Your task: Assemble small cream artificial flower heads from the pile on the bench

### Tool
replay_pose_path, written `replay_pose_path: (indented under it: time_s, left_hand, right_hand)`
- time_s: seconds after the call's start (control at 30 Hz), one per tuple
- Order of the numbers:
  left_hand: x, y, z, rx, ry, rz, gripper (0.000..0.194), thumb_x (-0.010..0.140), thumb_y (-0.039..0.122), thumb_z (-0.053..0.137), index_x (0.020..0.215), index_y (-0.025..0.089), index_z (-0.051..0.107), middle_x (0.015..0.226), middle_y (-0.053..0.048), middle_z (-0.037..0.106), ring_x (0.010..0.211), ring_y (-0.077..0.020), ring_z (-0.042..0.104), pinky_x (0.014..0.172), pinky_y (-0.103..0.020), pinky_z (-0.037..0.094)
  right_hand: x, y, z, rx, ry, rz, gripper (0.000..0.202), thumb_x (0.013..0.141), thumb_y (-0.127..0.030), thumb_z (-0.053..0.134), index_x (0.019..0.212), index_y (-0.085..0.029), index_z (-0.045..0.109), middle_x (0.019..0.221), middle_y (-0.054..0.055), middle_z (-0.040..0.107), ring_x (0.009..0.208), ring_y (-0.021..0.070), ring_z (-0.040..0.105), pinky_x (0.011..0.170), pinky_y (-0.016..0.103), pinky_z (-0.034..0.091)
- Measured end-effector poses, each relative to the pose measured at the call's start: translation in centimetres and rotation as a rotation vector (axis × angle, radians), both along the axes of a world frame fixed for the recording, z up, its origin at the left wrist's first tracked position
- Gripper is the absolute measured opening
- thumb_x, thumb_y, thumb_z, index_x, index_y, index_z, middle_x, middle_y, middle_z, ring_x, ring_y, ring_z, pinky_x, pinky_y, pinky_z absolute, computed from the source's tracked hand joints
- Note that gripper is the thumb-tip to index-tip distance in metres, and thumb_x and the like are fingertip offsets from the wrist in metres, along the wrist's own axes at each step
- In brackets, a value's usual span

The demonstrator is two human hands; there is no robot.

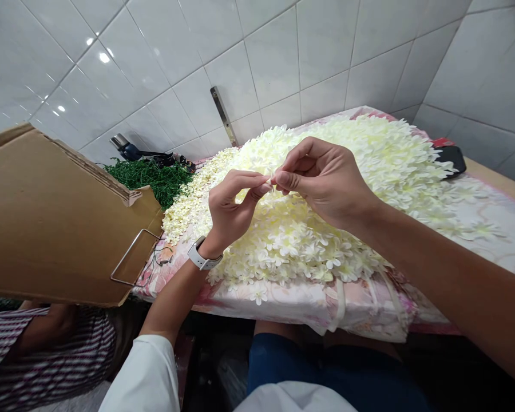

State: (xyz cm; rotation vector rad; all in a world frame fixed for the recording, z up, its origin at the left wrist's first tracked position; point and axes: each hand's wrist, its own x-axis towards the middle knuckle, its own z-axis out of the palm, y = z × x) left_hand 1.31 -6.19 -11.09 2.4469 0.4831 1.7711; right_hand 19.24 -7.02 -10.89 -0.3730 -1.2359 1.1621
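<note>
As left hand (233, 205) and right hand (328, 184) pinch pale piece (269, 181), white flowers (283, 243) below

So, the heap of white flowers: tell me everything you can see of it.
The heap of white flowers is a broad, loose mound tinted pale yellow-green. Its thin, separate petals look like fabric or plastic. It lies on the patterned cloth, with a single flower near the front edge. Smaller cream blossoms adjoin it at the left; a black item lies by its right edge. The left hand and right hand overlap it in view; contact is unclear.
</note>
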Motion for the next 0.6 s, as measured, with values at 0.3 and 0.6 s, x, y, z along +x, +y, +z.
replay_pose_path:
  time_s: [0.3, 0.6]
  left_hand:
    - [0.00, -0.01, 0.10, 0.059, 0.022, 0.054, 0.019, 0.086, 0.008, 0.074, 0.100, 0.021, 0.075, 0.092, -0.002, 0.076, 0.086, -0.0118, 0.072, 0.077, -0.025, 0.057]
    - [0.07, 0.11, 0.24, -0.066, -0.001, 0.060, 0.013, 0.090, 0.018, 0.073, 0.102, 0.023, 0.073, 0.090, -0.002, 0.072, 0.083, -0.0100, 0.066, 0.074, -0.024, 0.055]
  right_hand:
    - [0.03, -0.35, 0.23, -0.002, -0.005, -0.006, 0.042, 0.056, -0.038, 0.101, 0.072, -0.021, 0.066, 0.070, -0.002, 0.068, 0.061, 0.0111, 0.061, 0.057, 0.028, 0.056]
    - [-0.05, -0.94, 0.28, 0.205, -0.155, -0.269, 0.012, 0.079, -0.015, 0.082, 0.081, -0.020, 0.072, 0.076, -0.001, 0.072, 0.065, 0.0115, 0.064, 0.063, 0.029, 0.059]
